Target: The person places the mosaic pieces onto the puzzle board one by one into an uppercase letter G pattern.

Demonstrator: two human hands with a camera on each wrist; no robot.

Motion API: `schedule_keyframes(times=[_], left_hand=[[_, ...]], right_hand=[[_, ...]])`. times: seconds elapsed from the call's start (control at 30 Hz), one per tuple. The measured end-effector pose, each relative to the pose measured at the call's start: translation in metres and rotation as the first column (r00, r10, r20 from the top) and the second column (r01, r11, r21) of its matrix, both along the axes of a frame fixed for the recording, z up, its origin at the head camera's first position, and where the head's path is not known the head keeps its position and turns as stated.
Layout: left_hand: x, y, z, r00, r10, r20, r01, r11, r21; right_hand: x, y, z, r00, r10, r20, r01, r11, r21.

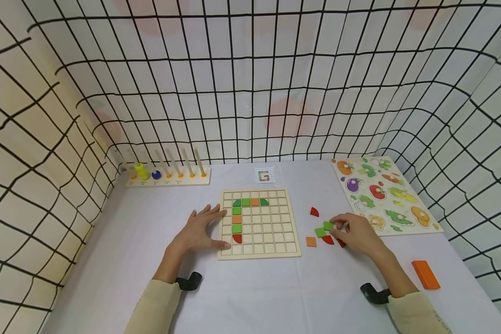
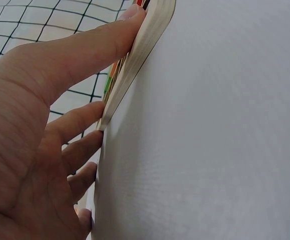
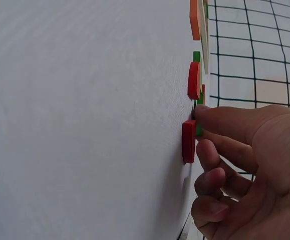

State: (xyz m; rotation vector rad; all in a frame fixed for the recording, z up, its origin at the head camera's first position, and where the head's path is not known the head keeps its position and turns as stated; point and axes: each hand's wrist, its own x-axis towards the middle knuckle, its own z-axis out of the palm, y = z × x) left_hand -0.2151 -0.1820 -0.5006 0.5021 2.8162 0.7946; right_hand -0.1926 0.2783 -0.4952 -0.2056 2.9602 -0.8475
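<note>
Close to the person there is bare white table (image 1: 259, 292), with lots of room to move in front of both sleeves. The left hand (image 1: 198, 232) lies flat with its fingers straight and spread, holding nothing; its thumb and fingertips press against the left edge of the wooden grid board (image 1: 259, 223). The right hand (image 1: 355, 232) is to the right of the board, and its fingertips pinch a small green square tile (image 1: 328, 226) that is just off the table. Right beside it lie another green tile (image 1: 319, 232), a red curved piece (image 1: 327, 240) and an orange square (image 1: 311, 241), all close together, with one more red piece (image 1: 314, 212) a little farther back. An orange block (image 1: 425, 274) sits alone near the right edge of the table. On the board, green, orange and red tiles fill part of the top row and run down the second column. Behind the board is a small picture card (image 1: 265, 175). At the far left stands a peg rack (image 1: 167, 176) with a yellow ring stack (image 1: 142, 171) and a blue bead (image 1: 156, 175). At the far right lies a vegetable puzzle (image 1: 384, 195). Cloth walls with black grid lines (image 1: 250, 83) close in the table on three sides
</note>
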Motion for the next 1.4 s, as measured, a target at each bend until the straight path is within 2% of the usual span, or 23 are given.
schedule_keyframes(times=[0.5, 0.67, 0.93, 1.4], left_hand=[[-0.001, 0.000, -0.001, 1.000, -0.003, -0.003, 0.003, 1.000, -0.007], [0.000, 0.000, -0.001, 1.000, 0.000, 0.002, 0.000, 1.000, -0.012], [-0.001, 0.000, 0.000, 1.000, -0.004, 0.002, 0.004, 1.000, -0.012], [-0.003, -0.002, -0.001, 1.000, -0.011, 0.006, 0.011, 1.000, 0.001]], right_hand=[[-0.003, -0.017, 0.010, 1.000, -0.013, -0.027, 0.012, 0.999, -0.031], [-0.005, -0.031, 0.016, 1.000, -0.012, -0.002, 0.012, 0.998, -0.055], [-0.007, -0.059, 0.019, 0.999, 0.050, -0.019, -0.051, 0.995, -0.082], [-0.006, -0.113, 0.017, 0.992, 0.128, 0.004, -0.126, 0.980, -0.153]])
